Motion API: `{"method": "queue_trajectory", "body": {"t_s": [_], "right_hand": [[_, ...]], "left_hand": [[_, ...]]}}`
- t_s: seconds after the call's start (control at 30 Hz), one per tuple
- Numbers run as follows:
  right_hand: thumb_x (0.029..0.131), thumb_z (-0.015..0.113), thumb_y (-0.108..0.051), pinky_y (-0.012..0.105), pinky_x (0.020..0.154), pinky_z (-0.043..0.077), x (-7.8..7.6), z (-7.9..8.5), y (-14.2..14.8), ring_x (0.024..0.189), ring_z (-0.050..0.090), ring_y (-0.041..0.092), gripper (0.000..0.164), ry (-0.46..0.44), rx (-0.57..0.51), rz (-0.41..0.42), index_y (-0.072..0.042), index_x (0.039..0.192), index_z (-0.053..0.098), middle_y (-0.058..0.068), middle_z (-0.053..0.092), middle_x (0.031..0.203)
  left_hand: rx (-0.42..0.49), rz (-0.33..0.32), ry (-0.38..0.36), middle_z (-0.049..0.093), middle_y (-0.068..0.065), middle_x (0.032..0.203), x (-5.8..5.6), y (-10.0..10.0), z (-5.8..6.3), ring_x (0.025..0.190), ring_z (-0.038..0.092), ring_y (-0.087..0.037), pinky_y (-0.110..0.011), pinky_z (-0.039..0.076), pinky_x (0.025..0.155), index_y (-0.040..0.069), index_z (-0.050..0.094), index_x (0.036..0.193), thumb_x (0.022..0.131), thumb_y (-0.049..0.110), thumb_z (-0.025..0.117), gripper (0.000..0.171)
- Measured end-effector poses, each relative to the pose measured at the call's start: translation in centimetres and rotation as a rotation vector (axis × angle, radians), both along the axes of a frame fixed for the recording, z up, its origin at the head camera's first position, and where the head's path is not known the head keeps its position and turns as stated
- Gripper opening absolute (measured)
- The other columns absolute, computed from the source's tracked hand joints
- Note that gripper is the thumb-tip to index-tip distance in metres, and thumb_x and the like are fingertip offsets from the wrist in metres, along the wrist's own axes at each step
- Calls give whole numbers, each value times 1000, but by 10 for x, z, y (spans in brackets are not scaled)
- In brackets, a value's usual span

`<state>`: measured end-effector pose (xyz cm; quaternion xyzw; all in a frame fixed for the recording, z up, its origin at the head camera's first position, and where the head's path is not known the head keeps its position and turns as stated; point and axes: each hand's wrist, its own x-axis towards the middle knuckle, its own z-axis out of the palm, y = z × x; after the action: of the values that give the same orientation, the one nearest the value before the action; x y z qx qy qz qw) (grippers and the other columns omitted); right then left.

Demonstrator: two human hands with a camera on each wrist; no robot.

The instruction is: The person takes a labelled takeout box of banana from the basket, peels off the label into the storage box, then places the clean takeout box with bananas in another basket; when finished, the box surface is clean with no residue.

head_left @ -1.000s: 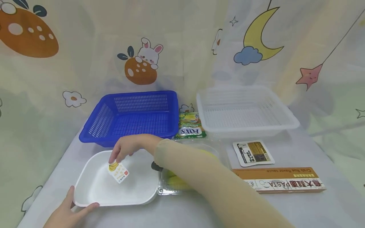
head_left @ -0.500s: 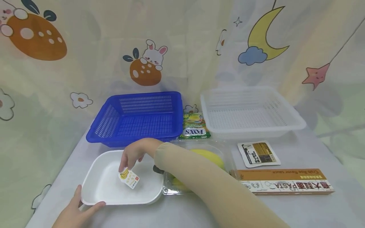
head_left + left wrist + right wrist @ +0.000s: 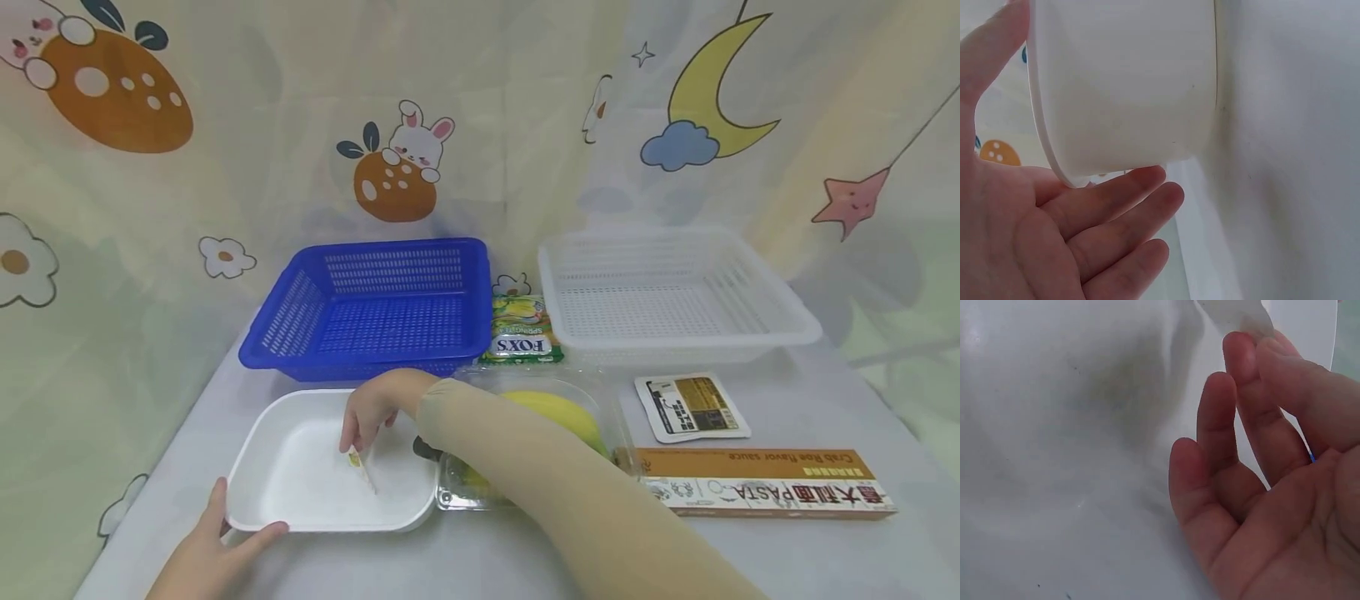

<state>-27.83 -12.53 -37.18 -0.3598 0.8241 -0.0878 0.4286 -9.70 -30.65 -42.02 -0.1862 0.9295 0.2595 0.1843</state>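
Observation:
My right hand (image 3: 375,408) reaches over the white plastic tub (image 3: 281,458) and pinches a small white card (image 3: 361,468) with a banana picture by its upper edge. In the head view the card is turned nearly edge-on, inside the tub. The right wrist view shows the card's pale side (image 3: 1235,314) between thumb and index finger, the other fingers loose. My left hand (image 3: 217,542) rests against the tub's near left corner, thumb on the near side. Its fingers (image 3: 1116,231) lie nearly straight along the outer wall in the left wrist view.
Behind stand a blue basket (image 3: 363,367) and a white basket (image 3: 675,337), with a green FOX'S packet (image 3: 521,329) between them. A clear box (image 3: 618,417) with yellow fruit (image 3: 558,412) sits under the right sleeve. Further right lie a pouch (image 3: 692,407) and a pasta box (image 3: 765,482).
My right hand has turned the card from facing the camera to nearly edge-on. The left hand stays at the tub's corner. The whole scene has shifted rightward in the view.

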Motion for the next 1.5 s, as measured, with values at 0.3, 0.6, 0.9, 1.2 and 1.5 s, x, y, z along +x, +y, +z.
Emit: {"method": "queue_trajectory", "body": {"t_s": [0.3, 0.6, 0.9, 1.2, 1.5], "right_hand": [[82, 63, -7, 24, 92, 44, 3, 6, 3, 106, 54, 3, 33, 21, 18, -30, -29, 106, 68, -15, 64, 103], [84, 61, -14, 25, 93, 43, 0, 7, 3, 109, 52, 1, 32, -17, -14, 7, -33, 110, 65, -19, 63, 108], [86, 61, -20, 27, 94, 43, 8, 24, 1, 104, 55, -2, 34, -132, -212, 9, -31, 117, 61, -17, 64, 109], [87, 60, -25, 22, 89, 47, 10, 73, 39, 102, 54, -2, 33, -49, -493, -42, -29, 120, 59, -16, 62, 107], [90, 57, -22, 22, 89, 48, 1, 93, 130, 105, 56, 5, 32, 104, -661, -214, -18, 122, 57, -4, 62, 114]], "left_hand": [[5, 8, 15, 14, -39, 139, 0, 3, 4, 125, 19, -57, -68, 26, 95, -5, -25, 135, 77, 66, 52, 120], [-18, -11, 42, 12, -39, 139, 2, 3, 5, 124, 20, -57, -66, 28, 95, -6, -23, 136, 80, 63, 52, 116], [-33, -57, 120, 17, -37, 139, 12, -7, 4, 121, 28, -56, -63, 35, 90, -3, -17, 140, 81, 58, 54, 111], [-40, -54, 244, 17, -42, 138, 11, -9, -3, 124, 23, -55, -66, 29, 92, -10, -11, 139, 83, 54, 54, 107], [-155, -134, 567, 8, -34, 145, 4, 25, 12, 131, 14, -51, -68, 22, 94, -9, 8, 142, 85, 43, 57, 91]]}}
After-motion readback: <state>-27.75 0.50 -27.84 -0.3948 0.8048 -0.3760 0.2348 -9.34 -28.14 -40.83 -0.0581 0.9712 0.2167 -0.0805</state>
